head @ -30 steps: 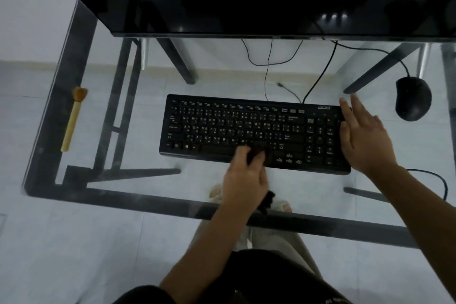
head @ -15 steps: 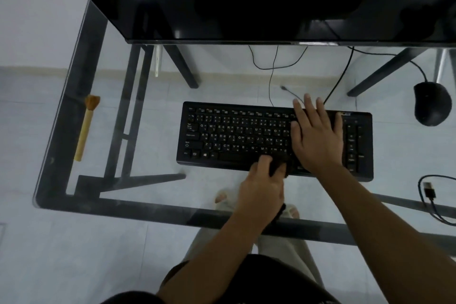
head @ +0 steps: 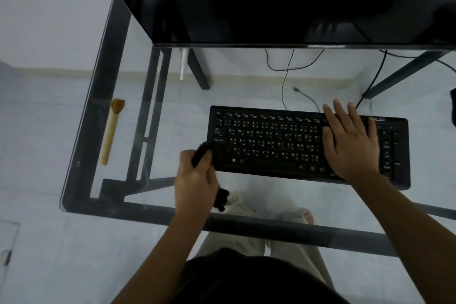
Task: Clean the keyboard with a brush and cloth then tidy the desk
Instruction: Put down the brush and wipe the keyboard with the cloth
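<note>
Black and flat, the wide plastic keyboard (head: 269,145) lies on the clear glass surface (head: 128,207), right of centre, just below the lower edge of a large dark monitor (head: 271,0). The left hand (head: 195,180) curls its fingers round a dark bunched cloth (head: 201,154), which meets the keyboard's near left corner; a tail of it hangs out below the palm. The right hand (head: 350,145) lies flat with straight fingers over the keys on the right, hiding them. A brush with a pale wooden handle and tan bristles (head: 111,131) lies well apart near the surface's left edge. Thin dark cables (head: 286,76) run behind the keyboard. A black mouse (head: 453,108) is cut off by the right border. In the dim light, cloth and keys are hard to separate.
</note>
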